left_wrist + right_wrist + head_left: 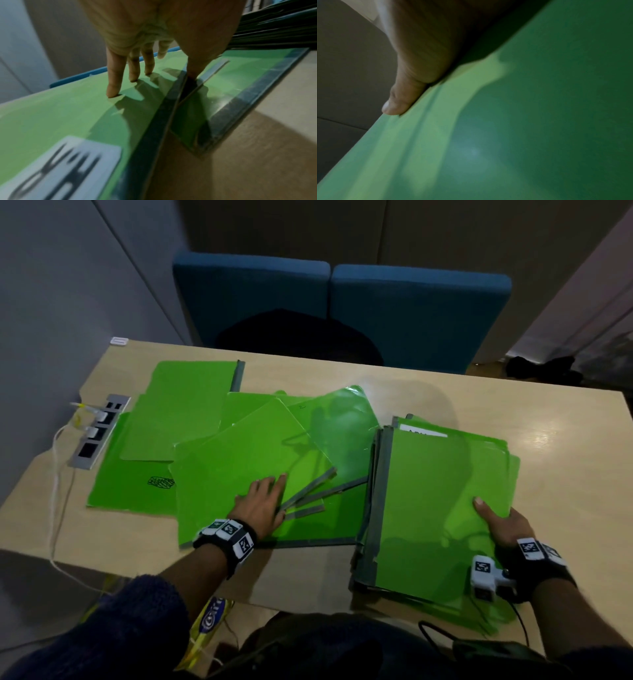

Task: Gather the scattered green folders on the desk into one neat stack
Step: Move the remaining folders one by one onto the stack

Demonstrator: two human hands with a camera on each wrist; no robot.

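Note:
Several green folders with grey spines lie scattered over the left and middle of the desk (555, 419). One lies at the back left (191, 405), one bears a black scribble (137, 484), others fan out in the middle (342, 422). My left hand (263, 501) holds the top fanned folder (239, 460) by its spine edge. Its fingers (113, 89) lie straight on the cover and the thumb (193, 67) is tucked under. At the right a stack of green folders (445, 491) overhangs the desk's front edge. My right hand (500, 525) grips its right edge with the thumb (393, 106) on top; the fingers are hidden beneath.
A grey socket strip (99, 433) with white plugs and a trailing cable sits at the desk's left edge. Two blue chairs (411, 313) stand behind the desk. A yellow bag (212, 618) lies below the front edge. Bare desk shows at the far right.

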